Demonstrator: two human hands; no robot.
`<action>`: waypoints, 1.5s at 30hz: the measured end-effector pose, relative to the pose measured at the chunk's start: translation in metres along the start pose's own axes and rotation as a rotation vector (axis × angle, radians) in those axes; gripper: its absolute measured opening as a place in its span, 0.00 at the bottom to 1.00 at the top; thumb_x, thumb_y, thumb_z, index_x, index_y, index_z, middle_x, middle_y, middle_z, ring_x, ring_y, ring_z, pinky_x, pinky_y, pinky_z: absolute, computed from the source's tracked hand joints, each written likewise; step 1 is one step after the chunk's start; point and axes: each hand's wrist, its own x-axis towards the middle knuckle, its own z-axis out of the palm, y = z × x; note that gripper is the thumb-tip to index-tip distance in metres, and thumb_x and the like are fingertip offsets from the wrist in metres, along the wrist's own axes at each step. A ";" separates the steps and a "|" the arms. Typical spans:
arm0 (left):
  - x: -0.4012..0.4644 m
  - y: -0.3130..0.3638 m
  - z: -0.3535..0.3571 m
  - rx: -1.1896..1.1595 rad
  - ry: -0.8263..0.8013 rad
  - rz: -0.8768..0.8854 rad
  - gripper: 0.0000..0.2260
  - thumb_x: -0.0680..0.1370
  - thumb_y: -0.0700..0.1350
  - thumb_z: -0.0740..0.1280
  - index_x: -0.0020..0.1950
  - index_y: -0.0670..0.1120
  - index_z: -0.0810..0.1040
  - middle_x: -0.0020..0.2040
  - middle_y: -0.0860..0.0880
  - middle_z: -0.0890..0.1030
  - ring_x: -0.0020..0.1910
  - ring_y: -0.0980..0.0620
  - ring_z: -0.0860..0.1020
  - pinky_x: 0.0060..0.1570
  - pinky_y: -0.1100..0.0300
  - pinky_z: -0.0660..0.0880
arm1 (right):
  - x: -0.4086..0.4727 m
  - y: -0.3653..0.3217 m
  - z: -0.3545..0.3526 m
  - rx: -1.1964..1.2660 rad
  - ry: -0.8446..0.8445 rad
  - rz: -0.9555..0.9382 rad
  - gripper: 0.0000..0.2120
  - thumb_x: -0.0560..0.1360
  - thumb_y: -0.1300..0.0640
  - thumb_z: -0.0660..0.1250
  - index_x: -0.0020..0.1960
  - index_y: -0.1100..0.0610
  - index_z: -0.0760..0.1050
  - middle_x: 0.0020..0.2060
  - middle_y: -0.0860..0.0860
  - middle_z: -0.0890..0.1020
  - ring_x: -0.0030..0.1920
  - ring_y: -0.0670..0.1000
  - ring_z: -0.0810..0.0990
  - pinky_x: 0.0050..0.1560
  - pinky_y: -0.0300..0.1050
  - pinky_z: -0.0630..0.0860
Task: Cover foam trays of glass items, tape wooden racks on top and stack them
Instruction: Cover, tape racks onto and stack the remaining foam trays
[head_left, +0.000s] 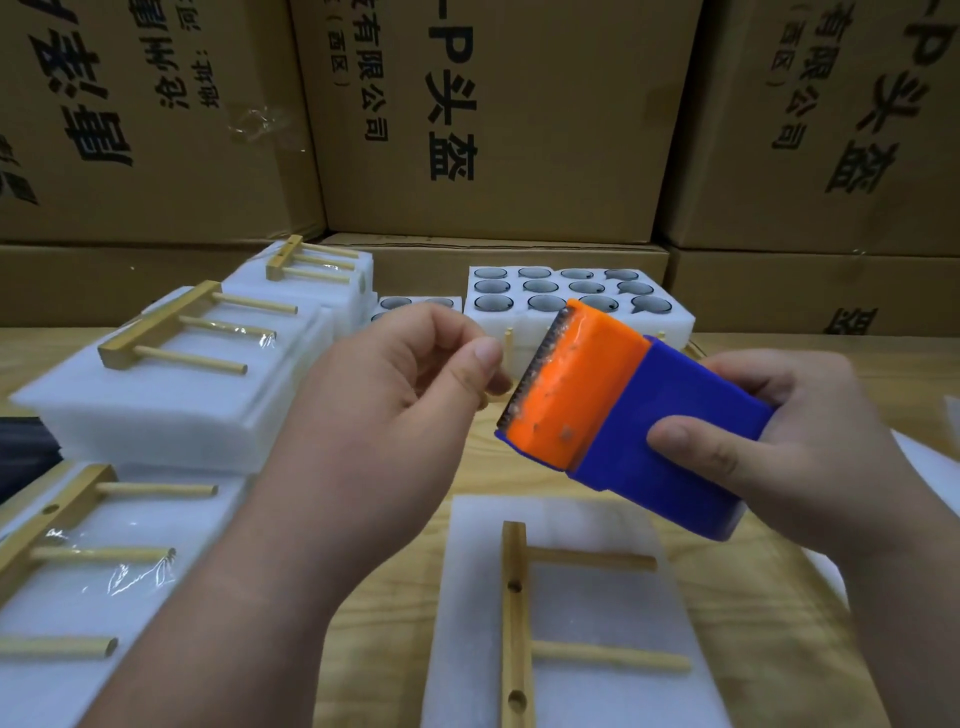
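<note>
My right hand (789, 447) grips a blue and orange tape dispenser (628, 421) above the table, its toothed blade pointing up and left. My left hand (395, 384) is beside the blade with thumb and forefinger pinched together, apparently on the clear tape end, which is hard to see. Below them lies a covered foam tray (587, 613) with a wooden rack (517, 623) on top. Further covered trays with taped racks sit at the left (156, 384) and lower left (78, 571). An uncovered foam tray of glass items (576, 293) stands behind.
Stacked cardboard boxes (488, 119) wall off the back. Another covered tray with a rack (311, 275) and a second open tray (415, 306) sit at the back left. The wooden tabletop (779, 597) shows at the right, with white foam sheet (924, 457) at the right edge.
</note>
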 end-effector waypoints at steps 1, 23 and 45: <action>0.000 0.000 0.001 -0.050 -0.006 -0.034 0.07 0.76 0.53 0.64 0.44 0.55 0.80 0.39 0.57 0.84 0.40 0.58 0.82 0.43 0.56 0.74 | 0.000 -0.001 0.000 0.003 -0.006 -0.001 0.32 0.57 0.24 0.73 0.42 0.52 0.83 0.33 0.57 0.84 0.30 0.53 0.82 0.24 0.47 0.75; 0.000 -0.003 0.009 -0.158 0.010 -0.226 0.11 0.73 0.61 0.67 0.44 0.56 0.85 0.39 0.50 0.85 0.39 0.51 0.83 0.46 0.45 0.81 | -0.001 -0.006 0.001 -0.045 -0.052 -0.023 0.21 0.59 0.34 0.76 0.43 0.49 0.83 0.33 0.52 0.84 0.30 0.48 0.82 0.26 0.37 0.76; -0.010 0.028 -0.003 -0.592 -0.073 -0.512 0.08 0.77 0.46 0.73 0.46 0.41 0.83 0.28 0.50 0.78 0.24 0.57 0.74 0.24 0.66 0.72 | -0.025 -0.053 -0.025 0.175 -0.343 0.508 0.35 0.63 0.29 0.72 0.51 0.59 0.85 0.46 0.63 0.86 0.42 0.59 0.87 0.42 0.45 0.83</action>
